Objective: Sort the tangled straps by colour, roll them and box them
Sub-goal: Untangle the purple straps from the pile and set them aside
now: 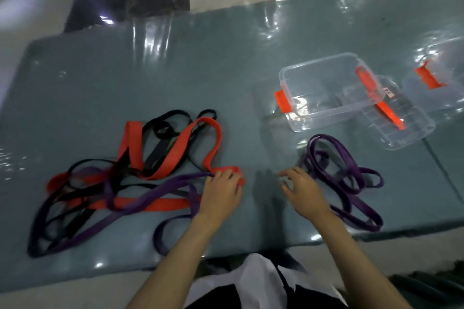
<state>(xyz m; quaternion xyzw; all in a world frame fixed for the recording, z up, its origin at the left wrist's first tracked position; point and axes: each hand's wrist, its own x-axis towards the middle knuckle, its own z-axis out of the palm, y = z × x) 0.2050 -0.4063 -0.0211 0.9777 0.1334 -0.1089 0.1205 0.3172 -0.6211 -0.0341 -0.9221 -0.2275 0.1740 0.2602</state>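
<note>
On a grey-green table (175,63) under a glossy, wrinkled clear sheet, seen from above by a person standing at its near edge, two bare forearms reach forward. To the left lies a tangle of flat woven straps: wide orange straps (173,150), narrow black straps (163,123) and a long purple strap (150,195) looping through them. The tangle spreads from near the table's left edge almost to its middle, and its lowest purple loop comes close to the near edge.

The left hand (221,195) lies on the right end of this tangle, fingers curled over an orange end and the purple strap; whether it truly pinches them cannot be told through the blur. The right hand (303,190) rests palm down with fingers relaxed and spread, holding nothing, its outer side touching a separate pile of purple straps (344,173) in loose loops near the right front corner. A strip of bare table lies between the hands.

Behind the purple pile stands a clear, rectangular plastic box (326,110) with orange latches, uncovered. It rests partly on a ribbed clear lid (406,133). Further right, a second clear box (431,88) with an orange latch is cut off by the picture's edge. The far half of the table, behind the straps, is broad and bare.
</note>
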